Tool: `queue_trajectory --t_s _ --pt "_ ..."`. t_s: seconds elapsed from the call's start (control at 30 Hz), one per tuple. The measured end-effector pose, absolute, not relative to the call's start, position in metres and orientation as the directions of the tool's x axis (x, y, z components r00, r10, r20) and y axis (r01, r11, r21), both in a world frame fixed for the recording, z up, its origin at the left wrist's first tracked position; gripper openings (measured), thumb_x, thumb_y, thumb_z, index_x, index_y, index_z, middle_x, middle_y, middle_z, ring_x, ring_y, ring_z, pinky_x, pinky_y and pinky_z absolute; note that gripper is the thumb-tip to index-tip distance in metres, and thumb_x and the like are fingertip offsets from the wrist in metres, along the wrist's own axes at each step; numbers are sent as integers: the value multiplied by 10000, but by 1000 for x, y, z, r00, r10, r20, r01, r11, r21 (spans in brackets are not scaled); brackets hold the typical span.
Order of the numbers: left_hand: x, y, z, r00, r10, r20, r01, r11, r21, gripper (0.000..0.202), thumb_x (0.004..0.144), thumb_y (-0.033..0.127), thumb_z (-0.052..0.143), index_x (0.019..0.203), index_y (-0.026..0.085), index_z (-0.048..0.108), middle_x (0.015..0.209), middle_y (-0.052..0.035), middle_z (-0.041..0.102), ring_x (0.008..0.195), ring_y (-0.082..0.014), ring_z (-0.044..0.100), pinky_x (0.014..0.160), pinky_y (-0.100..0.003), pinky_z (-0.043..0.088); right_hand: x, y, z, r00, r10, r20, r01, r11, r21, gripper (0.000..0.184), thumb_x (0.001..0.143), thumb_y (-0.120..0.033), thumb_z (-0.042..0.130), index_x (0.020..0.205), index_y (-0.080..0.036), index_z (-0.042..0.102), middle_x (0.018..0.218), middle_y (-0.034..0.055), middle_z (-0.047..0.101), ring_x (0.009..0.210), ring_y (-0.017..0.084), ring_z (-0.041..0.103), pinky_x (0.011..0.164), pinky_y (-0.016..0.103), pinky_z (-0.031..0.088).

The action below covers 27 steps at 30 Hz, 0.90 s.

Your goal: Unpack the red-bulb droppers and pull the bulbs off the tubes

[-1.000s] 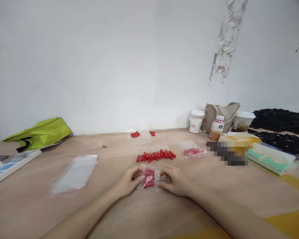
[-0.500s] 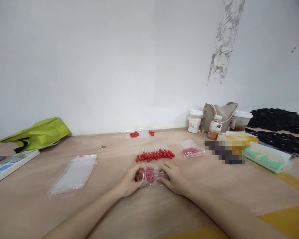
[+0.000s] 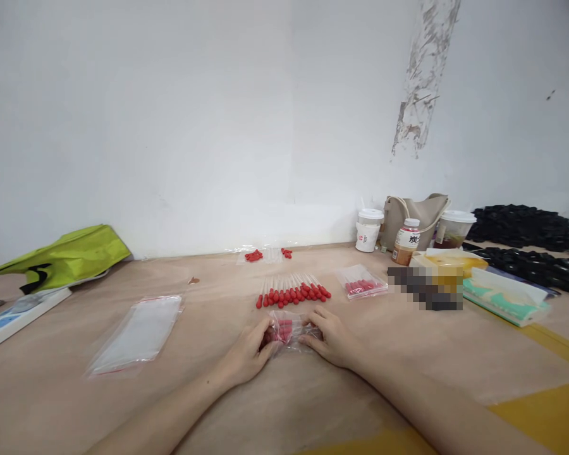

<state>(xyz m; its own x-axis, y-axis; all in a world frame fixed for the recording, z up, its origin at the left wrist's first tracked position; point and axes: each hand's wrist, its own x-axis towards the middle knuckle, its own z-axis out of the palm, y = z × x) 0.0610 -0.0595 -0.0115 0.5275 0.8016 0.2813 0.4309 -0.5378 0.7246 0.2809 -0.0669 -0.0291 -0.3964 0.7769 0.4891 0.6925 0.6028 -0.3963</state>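
Between my hands is a clear plastic bag (image 3: 284, 328) with several red-bulbed droppers inside. My left hand (image 3: 250, 351) is closed on the bag's left end, its fingers partly hidden behind the plastic. At the right end, my right hand (image 3: 329, 338) grips the bag between thumb and fingers. Just beyond lies a row of glass droppers with red rubber bulbs (image 3: 294, 295), bulbs pointing toward me. To the right of the row rests a filled bag of red-bulbed droppers (image 3: 361, 284). A stack of flat clear zip bags (image 3: 135, 335) lies on the left.
Loose red bulbs (image 3: 253, 255) lie on plastic near the wall. On the right stand a white-lidded cup (image 3: 368, 230), a drink bottle (image 3: 405, 242), a beige handbag (image 3: 415, 215) and a tissue pack (image 3: 505, 297). A green bag (image 3: 71, 259) and a power strip (image 3: 23, 319) are at left.
My left hand has closed further round the bag's left end, its fingers now more hidden. The right hand keeps hold of the other end. The whole view has shifted slightly.
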Motion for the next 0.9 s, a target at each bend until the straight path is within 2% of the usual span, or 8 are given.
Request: queue_trajectory --t_s 0.13,0.23,0.37,0.5,0.6,0.77,0.9 --pt "49 -57 -7 536 790 299 433 -561 706 166 827 310 445 931 188 484 800 -9 539 707 -139 480 650 -242 367 286 -66 -30 -382 794 472 698 583 -416 166 766 -296 568 880 -185 521 858 25 500 704 131 496 633 253 397" --pt "34 -50 -6 510 835 208 408 -448 796 189 827 341 457 944 193 447 734 11 525 656 -122 479 606 -230 364 288 -65 -31 -379 807 454 701 570 -428 158 759 -287 573 865 -182 519 854 24 504 693 128 491 622 247 392" --pt "23 -39 -11 490 866 95 348 -294 890 224 796 388 507 866 189 432 662 36 513 588 -99 464 562 -215 352 288 -64 -31 -385 805 451 701 573 -425 135 760 -282 567 839 -184 522 840 22 507 672 123 486 616 244 385" --pt "28 -35 -13 483 861 157 296 -330 896 284 747 399 577 887 182 457 724 25 531 624 -95 477 576 -211 361 288 -65 -31 -394 802 449 687 582 -436 124 767 -275 557 849 -187 526 841 23 505 688 125 491 617 240 383" --pt "28 -33 -9 485 865 128 277 -291 916 328 731 411 592 921 171 472 743 10 548 594 -88 471 547 -211 368 288 -65 -32 -395 800 451 682 584 -440 136 766 -282 558 858 -187 528 843 25 504 700 129 492 617 241 380" --pt "15 -27 -5 448 893 31 300 -183 936 311 711 428 608 799 168 461 672 27 551 549 -77 472 503 -199 356 288 -63 -34 -387 805 450 680 578 -451 136 760 -289 566 836 -184 524 827 19 505 685 124 481 609 238 372" --pt "7 -22 -8 402 915 5 298 -136 945 322 701 420 622 753 173 422 646 37 559 507 -64 468 488 -194 354 288 -63 -34 -387 807 447 681 576 -451 130 765 -292 556 834 -186 525 806 14 502 672 122 476 603 238 369"
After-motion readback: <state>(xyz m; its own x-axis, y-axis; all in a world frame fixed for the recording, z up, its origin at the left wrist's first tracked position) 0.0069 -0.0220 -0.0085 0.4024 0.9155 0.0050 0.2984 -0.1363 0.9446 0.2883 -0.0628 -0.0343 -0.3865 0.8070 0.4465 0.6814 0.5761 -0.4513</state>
